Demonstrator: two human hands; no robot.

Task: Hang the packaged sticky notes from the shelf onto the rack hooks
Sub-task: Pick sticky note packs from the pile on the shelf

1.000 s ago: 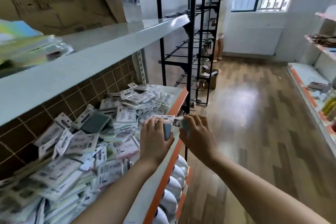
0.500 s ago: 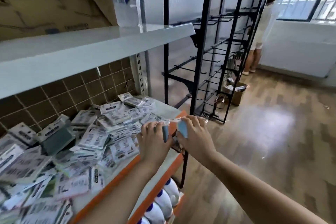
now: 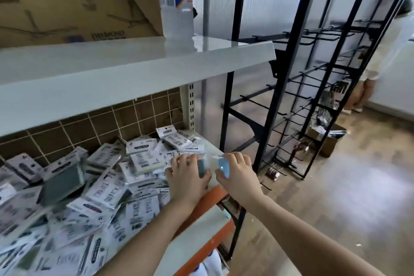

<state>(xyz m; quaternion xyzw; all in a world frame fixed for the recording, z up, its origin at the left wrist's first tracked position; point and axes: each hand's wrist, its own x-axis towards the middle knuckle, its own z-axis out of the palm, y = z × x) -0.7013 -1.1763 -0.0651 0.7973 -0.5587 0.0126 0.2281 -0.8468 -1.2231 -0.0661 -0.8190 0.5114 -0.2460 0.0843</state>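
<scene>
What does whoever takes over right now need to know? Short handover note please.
Left hand: grips a grey-blue packet above the shelf's front corner.
Right hand: grips a light blue packet beside it.
Pile of packaged sticky notes lies on the lower shelf.
Black rack stands to the right; the hooks facing us look bare.
Done: two packets picked up.
Left: hang both on hooks, then work through the pile.
</scene>
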